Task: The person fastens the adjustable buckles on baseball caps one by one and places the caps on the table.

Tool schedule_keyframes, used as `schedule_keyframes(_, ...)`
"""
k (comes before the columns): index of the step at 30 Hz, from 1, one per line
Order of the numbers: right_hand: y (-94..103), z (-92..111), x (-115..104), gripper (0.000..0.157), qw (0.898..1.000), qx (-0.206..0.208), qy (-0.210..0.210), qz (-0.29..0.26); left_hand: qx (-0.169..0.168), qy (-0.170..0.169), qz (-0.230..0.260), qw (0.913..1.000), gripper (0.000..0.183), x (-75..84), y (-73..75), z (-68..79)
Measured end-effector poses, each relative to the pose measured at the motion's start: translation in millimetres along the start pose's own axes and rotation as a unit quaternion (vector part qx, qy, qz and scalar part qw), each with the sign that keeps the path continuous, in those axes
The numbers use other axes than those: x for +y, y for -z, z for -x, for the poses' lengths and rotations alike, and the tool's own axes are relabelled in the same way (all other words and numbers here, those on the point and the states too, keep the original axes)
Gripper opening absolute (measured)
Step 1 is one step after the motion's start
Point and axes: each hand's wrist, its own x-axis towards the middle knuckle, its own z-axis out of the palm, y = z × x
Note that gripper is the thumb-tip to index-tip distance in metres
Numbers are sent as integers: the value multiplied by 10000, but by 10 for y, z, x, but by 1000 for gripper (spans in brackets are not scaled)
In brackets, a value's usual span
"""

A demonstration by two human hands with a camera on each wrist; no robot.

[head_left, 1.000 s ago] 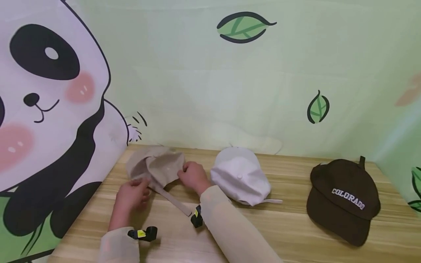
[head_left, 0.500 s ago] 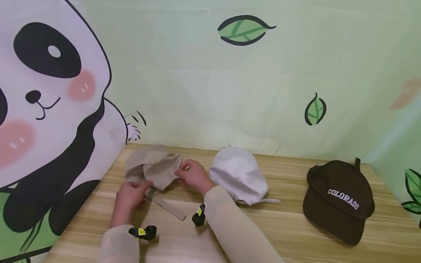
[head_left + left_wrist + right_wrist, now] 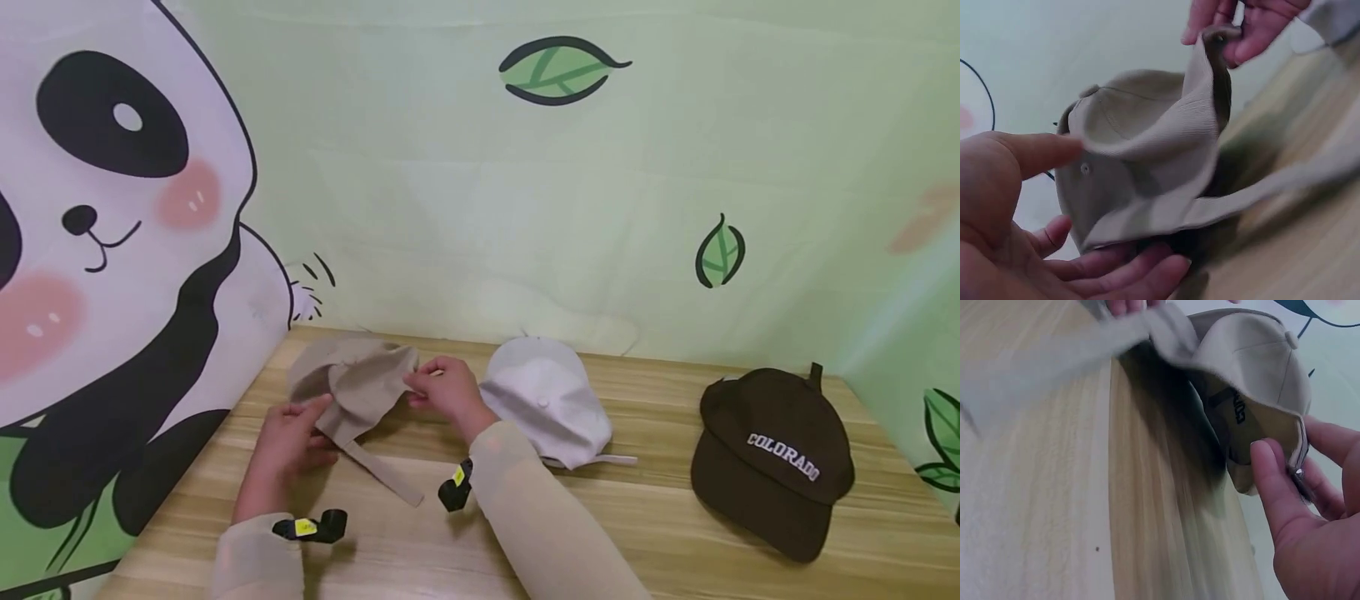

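A beige baseball cap (image 3: pixel 375 383) lies at the back left, tipped so its hollow inside shows in the right wrist view. Its loose strap (image 3: pixel 384 473) trails toward the front of the table. My right hand (image 3: pixel 446 392) pinches the back edge of the cap, thumb inside and fingers outside in the right wrist view. My left hand (image 3: pixel 285 442) is spread around the cap's other side: one digit touches the outside, while several fingers (image 3: pixel 1160 275) lie under its lower edge. A metal buckle (image 3: pixel 1298 472) sits by my right fingers.
A white cap (image 3: pixel 543 404) rests just right of my right hand, with its strap pointing right. Farther right lies a dark brown cap (image 3: pixel 780 458) lettered COLORADO. Behind the wooden table (image 3: pixel 637 542) hangs a printed panda backdrop (image 3: pixel 420 208).
My left hand has loosened its pinch and spread its fingers, shifting slightly left. My right hand keeps its pinch on the beige cap, whose edge and strap have shifted a little.
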Motion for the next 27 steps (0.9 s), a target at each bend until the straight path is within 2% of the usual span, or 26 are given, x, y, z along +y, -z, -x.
schedule_keyframes(2,12,5,-19,18,9999,-29,-7,-144,-37,-161,320,9994,48,21,-20,5)
schedule_keyframes(4,30,1,-30,20,9999,-87,35,-138,9,-360,445,9984,48,42,-33,13)
schedule_keyframes(7,73,-13,-29,24,9992,-214,229,231,145,-587,433,9972,51,65,-41,24)
schedule_keyframes(10,109,9,-59,27,9957,-286,423,768,435,-745,539,9948,52,78,-34,15)
schedule_keyframes(12,129,20,-70,27,9927,-324,519,1042,685,-748,855,9912,55,91,-29,11)
schedule_keyframes(14,140,35,-81,27,9879,-377,613,1371,973,-697,1492,9815,59,112,-16,1)
schedule_keyframes(15,148,19,-60,26,9849,-407,655,1553,1086,-680,1914,9731,60,126,-11,3)
schedule_keyframes(16,153,31,-71,25,9815,-474,712,1712,1134,-641,2454,9606,60,138,-3,2)
schedule_keyframes(18,160,44,-78,24,9730,-619,832,2060,1121,-475,3616,9244,53,156,14,-9)
schedule_keyframes(20,165,59,-92,21,9665,-816,886,2268,1001,-269,4565,8837,33,172,29,-8)
schedule_keyframes(21,166,62,-95,19,9643,-919,910,2311,878,-224,4855,8695,21,178,33,-5)
schedule_keyframes(22,169,67,-96,18,9626,-1020,927,2333,770,-136,5031,8607,13,182,33,0)
schedule_keyframes(23,173,74,-96,17,9595,-1096,942,2417,617,-94,5104,8577,11,186,29,8)
schedule_keyframes(24,178,81,-98,16,9568,-1141,966,2494,415,-112,5051,8620,10,190,22,18)
schedule_keyframes(25,180,85,-101,15,9557,-1178,997,2508,190,-162,4900,8714,11,198,12,29)
schedule_keyframes(27,182,95,-105,14,9521,-1123,1074,2635,-244,-385,4421,8958,18,211,-14,60)
